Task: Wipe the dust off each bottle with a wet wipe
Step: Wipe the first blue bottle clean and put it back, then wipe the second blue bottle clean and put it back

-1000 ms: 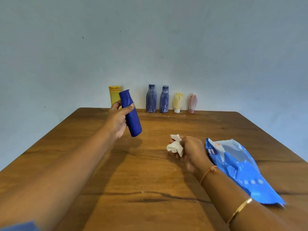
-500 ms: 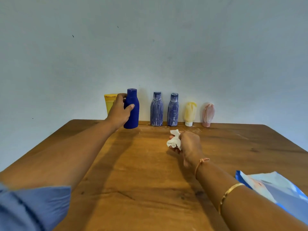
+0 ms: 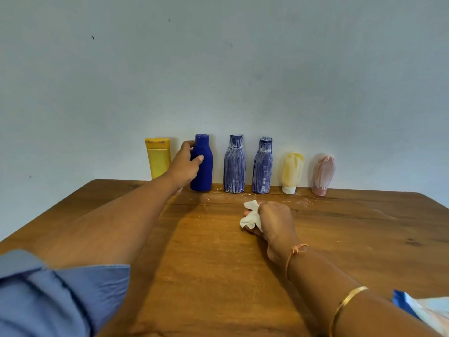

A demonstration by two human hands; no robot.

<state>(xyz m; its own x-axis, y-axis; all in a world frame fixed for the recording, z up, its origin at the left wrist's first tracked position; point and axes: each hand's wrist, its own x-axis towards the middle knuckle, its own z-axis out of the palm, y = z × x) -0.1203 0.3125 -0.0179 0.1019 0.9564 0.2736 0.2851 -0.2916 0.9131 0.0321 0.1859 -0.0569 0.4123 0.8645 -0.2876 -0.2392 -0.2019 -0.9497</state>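
We look along a wooden table (image 3: 213,276) to its far edge, where six containers stand upright in a row against a pale wall. Our left hand (image 3: 183,167) grasps the clean dark blue bottle (image 3: 205,177), just beside a yellow tube (image 3: 158,158). To its right stand a dusty blue bottle (image 3: 234,164), a second dusty bottle (image 3: 263,166), a pale yellow tube (image 3: 292,172) and a pink tube (image 3: 323,175). Our right hand (image 3: 275,221) clutches a crumpled wet wipe (image 3: 250,217) mid-table, near the row. Open wood spreads between our arms and toward both side edges. A blue wipe packet (image 3: 403,304) shows at the near right corner.
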